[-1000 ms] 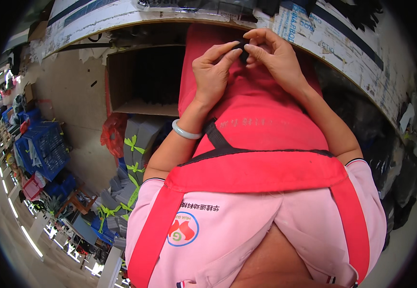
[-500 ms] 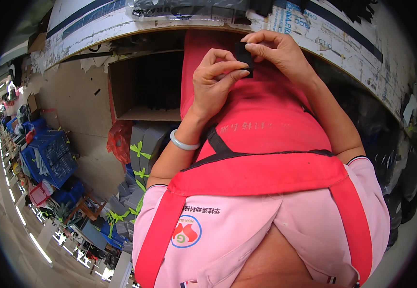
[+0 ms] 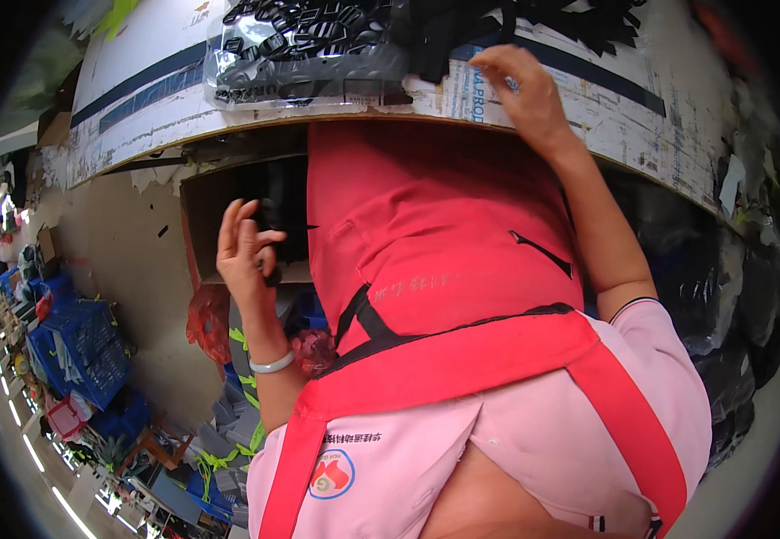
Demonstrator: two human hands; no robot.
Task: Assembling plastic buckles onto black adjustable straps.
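Note:
My left hand (image 3: 248, 253) is at the mouth of a cardboard box (image 3: 194, 234) under the table edge, its fingers bent and apart. Dark shapes beside those fingers blend into the box's black contents, so I cannot make out whether they touch the hand. Over the table, my right hand (image 3: 526, 97) is loosely curled, with a gap between thumb and fingers and nothing visible in it. It is close to black webbing straps (image 3: 432, 45). A clear plastic bag (image 3: 304, 76) with several black plastic buckles (image 3: 322, 29) lies left of the straps.
The table (image 3: 152, 121) has a worn, printed white covering. A red apron (image 3: 444, 216) spans my lap beneath its edge. Red plastic bags (image 3: 207, 323), grey bundles with green ties, and a blue crate (image 3: 93, 355) stand left. Dark plastic-wrapped goods (image 3: 700, 296) lie right.
My hands have moved apart from the small black strap piece they both held. The left went down and left to the box; the right is now over the table. The view has tilted toward the table.

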